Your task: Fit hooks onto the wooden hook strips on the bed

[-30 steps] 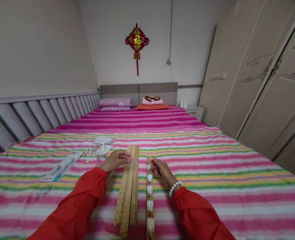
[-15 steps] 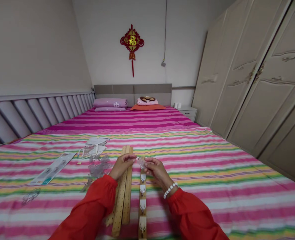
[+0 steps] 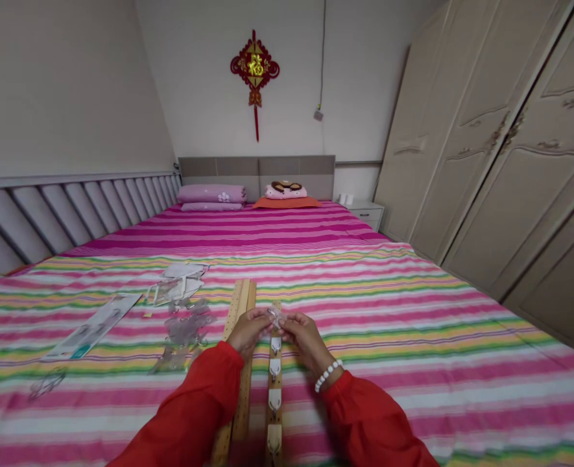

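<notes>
A wide bed (image 3: pixel 413 337) under a striped sheet in pink, white, green and yellow fills most of the view, running from the near edge to a grey headboard (image 3: pixel 257 170) at the far end, where a pink pillow (image 3: pixel 212 194) lies toward the far left corner and an orange cushion (image 3: pixel 287 202) with a smaller pink one on it sits beside it. A tall cream wardrobe (image 3: pixel 510 149) stands along the bed's right edge, a padded grey panel (image 3: pixel 72 207) runs along the left edge, and a red knot ornament (image 3: pixel 254 68) hangs on the wall above the headboard. Near the middle of the near edge, two plain wooden strips (image 3: pixel 240 363) with rows of small holes lie side by side, pointing toward the headboard. Just to their right lies a narrower wooden strip (image 3: pixel 274 395) carrying a row of white hooks. Left of the strips, well toward the left edge, are a flat printed packaging card (image 3: pixel 92 327), some clear plastic wrappers (image 3: pixel 184 327) and folded white paper (image 3: pixel 182 280). Both arms wear red sleeves, and a white bead bracelet (image 3: pixel 327 375) circles the right wrist. The left hand (image 3: pixel 248 332) and right hand (image 3: pixel 302 334) meet over the far end of the hooked strip, fingertips pressed together, pinching a small clear hook (image 3: pixel 274 316) between them just above that strip.
</notes>
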`<move>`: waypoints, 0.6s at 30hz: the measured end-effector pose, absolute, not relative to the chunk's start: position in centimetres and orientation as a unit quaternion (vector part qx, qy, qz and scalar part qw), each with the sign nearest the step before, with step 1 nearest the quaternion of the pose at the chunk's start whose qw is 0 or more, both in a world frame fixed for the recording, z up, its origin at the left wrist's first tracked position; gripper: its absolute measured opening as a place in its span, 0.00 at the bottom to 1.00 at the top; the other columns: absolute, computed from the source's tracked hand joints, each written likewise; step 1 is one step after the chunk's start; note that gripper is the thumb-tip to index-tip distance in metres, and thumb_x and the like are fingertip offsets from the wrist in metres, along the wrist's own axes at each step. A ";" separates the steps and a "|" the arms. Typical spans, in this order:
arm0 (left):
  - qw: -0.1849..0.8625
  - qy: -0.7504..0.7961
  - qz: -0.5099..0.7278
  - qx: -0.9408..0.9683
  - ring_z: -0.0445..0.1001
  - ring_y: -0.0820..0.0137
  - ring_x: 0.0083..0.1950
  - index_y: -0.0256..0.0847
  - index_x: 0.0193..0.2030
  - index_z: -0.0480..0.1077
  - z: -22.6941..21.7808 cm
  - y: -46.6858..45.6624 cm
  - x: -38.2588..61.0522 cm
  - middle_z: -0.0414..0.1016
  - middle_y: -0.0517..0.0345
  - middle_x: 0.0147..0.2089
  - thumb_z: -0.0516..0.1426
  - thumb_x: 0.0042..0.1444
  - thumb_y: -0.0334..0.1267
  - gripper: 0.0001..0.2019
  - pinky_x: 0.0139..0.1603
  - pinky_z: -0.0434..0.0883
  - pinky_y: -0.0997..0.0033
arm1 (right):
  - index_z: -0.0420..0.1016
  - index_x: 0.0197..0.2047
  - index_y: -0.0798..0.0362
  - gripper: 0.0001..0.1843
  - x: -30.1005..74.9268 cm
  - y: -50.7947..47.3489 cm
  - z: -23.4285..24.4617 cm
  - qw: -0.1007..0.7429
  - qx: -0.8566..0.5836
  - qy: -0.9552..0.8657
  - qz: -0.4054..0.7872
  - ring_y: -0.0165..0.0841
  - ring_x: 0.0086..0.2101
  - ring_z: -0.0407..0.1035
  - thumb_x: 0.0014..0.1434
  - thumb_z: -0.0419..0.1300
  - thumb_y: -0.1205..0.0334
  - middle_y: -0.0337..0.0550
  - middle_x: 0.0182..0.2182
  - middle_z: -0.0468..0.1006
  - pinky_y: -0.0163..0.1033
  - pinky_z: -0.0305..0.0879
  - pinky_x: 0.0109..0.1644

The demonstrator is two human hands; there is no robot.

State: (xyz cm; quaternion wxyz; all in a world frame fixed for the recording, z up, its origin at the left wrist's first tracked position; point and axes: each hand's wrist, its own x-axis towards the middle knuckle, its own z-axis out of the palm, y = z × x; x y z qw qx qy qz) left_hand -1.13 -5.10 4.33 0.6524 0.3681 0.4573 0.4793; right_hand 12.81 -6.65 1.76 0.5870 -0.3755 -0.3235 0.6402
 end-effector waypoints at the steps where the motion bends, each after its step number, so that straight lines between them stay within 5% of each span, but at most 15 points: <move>1: 0.654 0.459 0.477 0.367 0.74 0.76 0.31 0.35 0.31 0.75 4.3 -5.1 -1.0 0.77 0.57 0.30 0.71 0.30 0.31 0.17 0.38 0.71 0.77 | 0.76 0.27 0.58 0.13 12.9 -6.4 1.7 0.587 -0.378 -0.323 0.639 0.25 0.19 0.67 0.35 0.71 0.63 0.39 0.19 0.76 0.29 0.62 0.22; 9: 0.632 0.495 0.440 0.403 0.74 0.73 0.33 0.35 0.32 0.76 4.6 -3.5 -1.1 0.78 0.54 0.30 0.65 0.43 0.40 0.11 0.35 0.70 0.77 | 0.78 0.31 0.57 0.09 14.1 -3.5 2.0 0.564 -0.415 -0.351 0.622 0.25 0.16 0.65 0.42 0.66 0.63 0.38 0.18 0.75 0.29 0.58 0.18; 18: 0.588 0.524 0.447 0.424 0.72 0.75 0.25 0.34 0.25 0.72 4.2 0.3 -0.6 0.73 0.61 0.22 0.69 0.33 0.29 0.12 0.32 0.70 0.74 | 0.76 0.30 0.56 0.11 14.2 -0.5 2.1 0.577 -0.408 -0.352 0.614 0.25 0.16 0.65 0.40 0.67 0.68 0.35 0.15 0.73 0.30 0.62 0.20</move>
